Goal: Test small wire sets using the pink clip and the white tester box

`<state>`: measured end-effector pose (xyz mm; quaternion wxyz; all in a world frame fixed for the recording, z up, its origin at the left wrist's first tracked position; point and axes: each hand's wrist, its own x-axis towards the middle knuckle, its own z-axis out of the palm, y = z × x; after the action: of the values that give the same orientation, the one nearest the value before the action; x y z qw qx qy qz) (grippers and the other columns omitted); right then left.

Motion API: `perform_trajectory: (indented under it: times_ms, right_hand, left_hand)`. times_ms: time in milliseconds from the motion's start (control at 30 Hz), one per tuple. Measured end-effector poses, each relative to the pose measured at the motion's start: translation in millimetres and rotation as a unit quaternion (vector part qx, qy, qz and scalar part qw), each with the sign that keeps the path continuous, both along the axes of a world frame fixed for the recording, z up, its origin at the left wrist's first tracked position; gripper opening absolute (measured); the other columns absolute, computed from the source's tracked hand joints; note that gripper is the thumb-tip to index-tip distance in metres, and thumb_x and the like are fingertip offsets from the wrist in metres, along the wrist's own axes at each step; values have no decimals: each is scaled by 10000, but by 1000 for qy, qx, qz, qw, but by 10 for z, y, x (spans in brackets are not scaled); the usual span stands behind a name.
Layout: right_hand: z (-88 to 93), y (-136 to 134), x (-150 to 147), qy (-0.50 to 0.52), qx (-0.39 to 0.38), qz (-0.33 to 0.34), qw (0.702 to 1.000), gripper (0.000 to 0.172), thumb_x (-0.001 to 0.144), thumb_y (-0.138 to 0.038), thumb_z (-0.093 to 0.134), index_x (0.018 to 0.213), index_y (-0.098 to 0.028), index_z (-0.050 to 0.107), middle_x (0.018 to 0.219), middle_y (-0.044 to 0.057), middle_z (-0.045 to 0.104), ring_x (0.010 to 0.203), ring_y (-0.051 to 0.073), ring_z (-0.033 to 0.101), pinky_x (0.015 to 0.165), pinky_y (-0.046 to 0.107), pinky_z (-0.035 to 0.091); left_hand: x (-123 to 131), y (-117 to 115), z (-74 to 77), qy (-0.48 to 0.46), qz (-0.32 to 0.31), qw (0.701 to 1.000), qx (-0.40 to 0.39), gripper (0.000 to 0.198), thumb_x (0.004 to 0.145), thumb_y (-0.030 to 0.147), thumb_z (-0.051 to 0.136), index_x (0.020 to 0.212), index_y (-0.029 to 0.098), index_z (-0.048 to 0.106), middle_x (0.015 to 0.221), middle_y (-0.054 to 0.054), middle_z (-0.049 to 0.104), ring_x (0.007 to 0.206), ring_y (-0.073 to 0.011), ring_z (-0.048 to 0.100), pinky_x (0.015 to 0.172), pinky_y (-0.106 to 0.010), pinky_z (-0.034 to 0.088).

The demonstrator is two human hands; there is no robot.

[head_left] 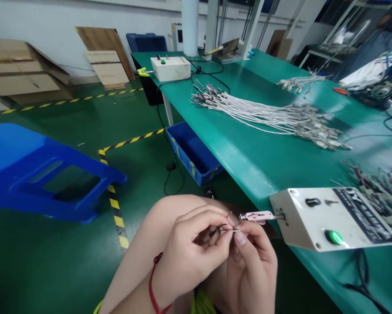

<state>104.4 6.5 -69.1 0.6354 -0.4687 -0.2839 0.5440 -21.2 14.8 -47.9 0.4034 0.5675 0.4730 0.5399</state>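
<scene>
My left hand [196, 253], with a red cord round the wrist, is closed in a pinch on the end of a cable with thin wires [219, 228]. A black wire and a pale wire show between the fingertips. My right hand [253, 261] pinches the same thin wires from the other side, thumb against forefinger. Both hands are above my lap, their fingertips nearly touching. Just beyond the right fingers, a pink-and-white tool head [256, 216] sticks out on a metal shaft from a white control box [336, 220] with a lit green button.
On the green table [248, 157] lies a bundle of white cables [264, 114], with loose coloured wires [379, 187] behind the box. Another white box [171, 69] stands at the far corner. A blue bin [196, 172] is under the table edge; a blue stool [45, 170] is at left.
</scene>
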Motion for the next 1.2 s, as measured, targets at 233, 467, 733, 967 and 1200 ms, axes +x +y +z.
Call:
perform_trajectory:
  times_ms: [233,467,733,967,1200]
  right_hand:
    - [-49,-28,30,101,-11,67,993,92,829,-285,865,871,-243,794,717,-2,657,621,96,624,650,184,575]
    - [57,-40,-39,121,7,70,990,58,850,-276,811,851,-239,766,772,46,727,649,189,729,593,276,619]
    - [66,-30,-56,124,-9,55,991,78,814,-277,842,804,-247,771,755,30,722,639,170,741,609,250,633]
    - [42,-51,-101,132,-22,33,990,98,786,-298,870,809,-257,783,754,14,724,630,147,725,623,235,633]
    - [40,-37,-137,116,-22,22,993,101,794,-300,859,803,-250,773,790,22,741,626,148,721,610,234,614]
  left_hand:
    - [16,-4,42,7,2,999,32,194,903,22,712,954,208,727,1020,-26,780,949,-172,753,788,-238,621]
    - [30,-69,118,51,10,996,76,246,895,-30,680,978,195,733,1021,-35,790,891,-157,753,771,-222,632]
    - [21,-75,77,67,9,993,100,273,886,-49,689,1003,195,721,1030,-27,788,898,-148,755,831,-224,654]
    - [11,-73,67,62,3,993,100,277,883,-39,708,1019,202,712,1040,-17,784,907,-146,751,848,-229,650]
    - [6,-85,92,42,1,997,72,275,878,-33,709,1005,210,725,1050,-31,790,933,-164,752,837,-244,643]
